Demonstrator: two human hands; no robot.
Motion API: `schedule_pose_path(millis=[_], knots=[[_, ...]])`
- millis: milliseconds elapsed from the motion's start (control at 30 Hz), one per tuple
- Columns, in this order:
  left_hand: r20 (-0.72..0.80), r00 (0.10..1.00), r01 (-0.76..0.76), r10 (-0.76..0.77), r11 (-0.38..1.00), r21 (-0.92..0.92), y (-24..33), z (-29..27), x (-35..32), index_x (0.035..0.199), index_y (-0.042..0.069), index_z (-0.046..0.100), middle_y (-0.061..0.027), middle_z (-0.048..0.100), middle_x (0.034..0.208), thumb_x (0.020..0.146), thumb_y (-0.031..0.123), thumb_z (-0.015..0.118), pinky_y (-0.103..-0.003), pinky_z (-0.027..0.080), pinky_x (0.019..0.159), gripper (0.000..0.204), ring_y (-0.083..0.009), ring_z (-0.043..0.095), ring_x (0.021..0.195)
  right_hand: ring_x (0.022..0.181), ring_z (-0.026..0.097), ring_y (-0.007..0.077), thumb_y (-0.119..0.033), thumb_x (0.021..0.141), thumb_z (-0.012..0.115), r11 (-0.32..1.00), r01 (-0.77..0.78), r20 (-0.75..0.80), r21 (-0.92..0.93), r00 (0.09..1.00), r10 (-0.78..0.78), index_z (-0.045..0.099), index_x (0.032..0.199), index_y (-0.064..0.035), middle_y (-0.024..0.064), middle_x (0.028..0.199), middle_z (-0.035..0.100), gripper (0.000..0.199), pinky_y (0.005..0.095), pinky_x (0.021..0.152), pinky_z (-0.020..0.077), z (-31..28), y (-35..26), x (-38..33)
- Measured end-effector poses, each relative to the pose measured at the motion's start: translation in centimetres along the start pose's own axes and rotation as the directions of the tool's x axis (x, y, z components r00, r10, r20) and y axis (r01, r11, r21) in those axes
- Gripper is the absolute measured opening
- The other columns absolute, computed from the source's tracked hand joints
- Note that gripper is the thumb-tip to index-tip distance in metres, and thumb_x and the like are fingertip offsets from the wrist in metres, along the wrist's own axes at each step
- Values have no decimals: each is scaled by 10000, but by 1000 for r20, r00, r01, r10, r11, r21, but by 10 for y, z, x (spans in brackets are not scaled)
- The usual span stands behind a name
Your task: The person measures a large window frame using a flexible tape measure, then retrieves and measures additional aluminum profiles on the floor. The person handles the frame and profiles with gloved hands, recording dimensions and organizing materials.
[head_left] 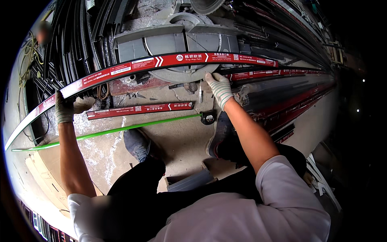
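A long aluminium profile [133, 66] with red printed film runs across the saw table and out past the left. My left hand [64, 109], in a pale striped glove with dark fingertips, is closed on its left part. My right hand [219, 89], gloved too, is at the front rim of the round turntable [181, 76], just below the profile, with its fingers curled. Whether it holds anything is hidden. A short red-filmed profile piece [139, 110] lies on the floor between my hands. Nearer me, a tape measure [208, 117] has its green blade [133, 128] stretched out leftward.
The mitre saw's grey fence [153, 33] and round blade [205, 5] stand ahead. Dark profiles [72, 40] are piled at left, and more red-filmed ones [290, 109] at right. My shoes [137, 144] stand behind the tape. Cardboard [48, 173] lies at lower left.
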State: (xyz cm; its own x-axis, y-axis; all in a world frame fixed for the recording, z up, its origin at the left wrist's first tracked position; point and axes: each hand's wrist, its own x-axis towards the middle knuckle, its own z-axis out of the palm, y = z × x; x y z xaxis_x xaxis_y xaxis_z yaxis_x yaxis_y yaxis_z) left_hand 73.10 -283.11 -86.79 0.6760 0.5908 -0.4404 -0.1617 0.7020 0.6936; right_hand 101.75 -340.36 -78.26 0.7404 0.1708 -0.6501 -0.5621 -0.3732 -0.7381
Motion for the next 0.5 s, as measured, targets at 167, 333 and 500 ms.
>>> schedule_pose_path(millis=[167,333,500], knots=[[-227,969,-121,102,990,-73,29,-36,14,1032,78,684,-58,698,1035,914,258,712,-400,538,935,218,-227,661,1002,849,620,111,-193,950,634,832,258,50,-491,962,-269,651,1064,22,86,950,706,243,275,787,512,-30,70,-2],[-325,940,-145,102,983,-109,46,-43,16,1046,30,659,-112,694,1087,900,201,724,-418,517,1008,234,-263,648,1074,1009,644,339,-324,852,693,421,321,207,-848,933,-296,599,1185,-30,179,1100,659,455,431,888,518,-36,83,-50],[-350,935,-120,65,983,-136,55,-43,13,1040,35,651,-109,690,1077,860,179,766,-430,500,1028,258,-272,641,1078,1210,510,346,-376,798,729,80,462,431,-883,868,-246,508,1301,-46,173,1317,529,641,457,1015,427,-30,101,-65]])
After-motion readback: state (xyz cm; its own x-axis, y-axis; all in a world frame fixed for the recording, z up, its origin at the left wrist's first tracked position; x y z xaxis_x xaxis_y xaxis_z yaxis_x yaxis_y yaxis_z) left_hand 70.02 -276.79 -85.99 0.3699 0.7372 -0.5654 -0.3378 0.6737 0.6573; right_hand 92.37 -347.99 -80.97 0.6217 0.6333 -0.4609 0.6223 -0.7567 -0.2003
